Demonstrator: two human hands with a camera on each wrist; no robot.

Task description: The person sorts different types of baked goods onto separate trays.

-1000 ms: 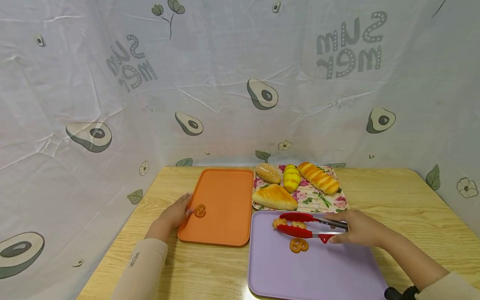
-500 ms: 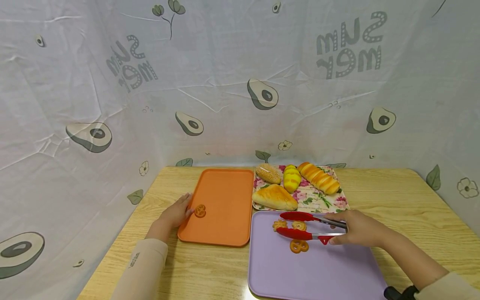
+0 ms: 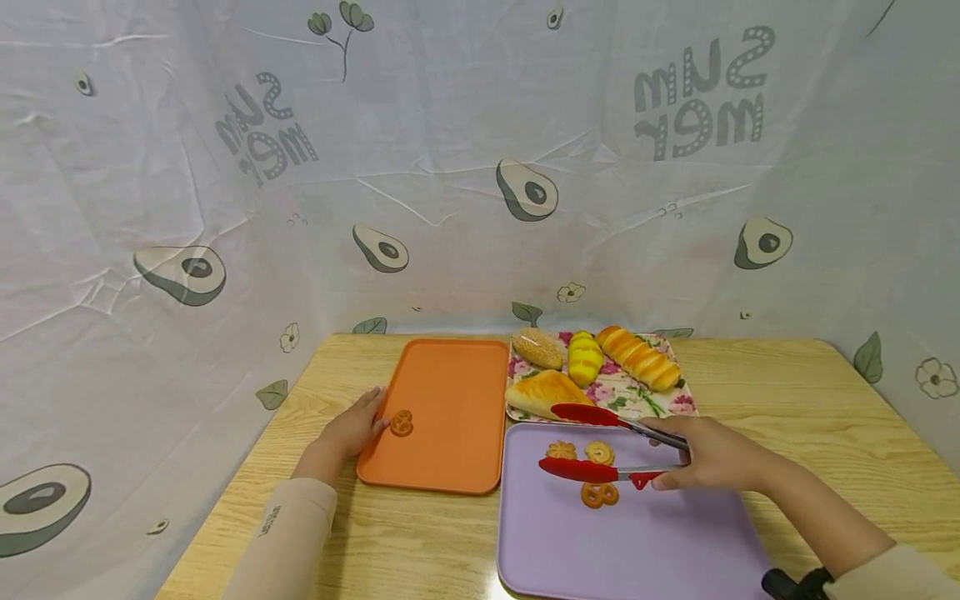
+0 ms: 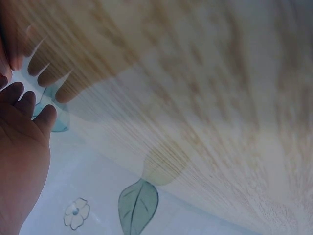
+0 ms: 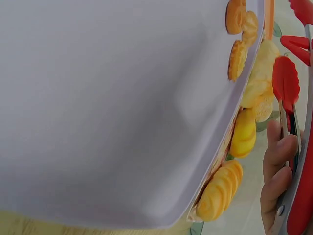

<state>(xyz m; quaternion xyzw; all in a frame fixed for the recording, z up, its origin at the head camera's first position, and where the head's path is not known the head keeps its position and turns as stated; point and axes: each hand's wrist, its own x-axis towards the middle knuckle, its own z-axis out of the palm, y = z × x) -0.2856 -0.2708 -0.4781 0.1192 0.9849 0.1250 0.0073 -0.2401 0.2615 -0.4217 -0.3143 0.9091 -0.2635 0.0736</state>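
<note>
My right hand (image 3: 708, 454) grips red-tipped tongs (image 3: 577, 471), whose jaws are spread apart. They hang over the lilac tray (image 3: 637, 542) with nothing between them; the far tip overlaps a triangular bread (image 3: 546, 392) in the head view. Near the tips lie a flower-shaped cookie (image 3: 561, 451), a round cookie (image 3: 600, 452) and a pretzel (image 3: 592, 496), partly hidden by the near tip. At the left edge of an orange tray (image 3: 450, 458), my left hand (image 3: 352, 429) rests with fingers extended, close to a second pretzel (image 3: 401, 423). The left wrist view shows those fingers (image 4: 45, 117) straight.
A floral tray (image 3: 678, 406) behind the lilac one bears a sesame roll (image 3: 537, 347), a yellow roll (image 3: 584, 358) and a striped loaf (image 3: 639, 358). The wooden table (image 3: 405, 542) ends at a printed curtain (image 3: 450, 167).
The tongs have lifted off the cookies and spread wider, the far tip rising toward the floral tray. The cookies stay on the lilac tray. My left hand keeps its place.
</note>
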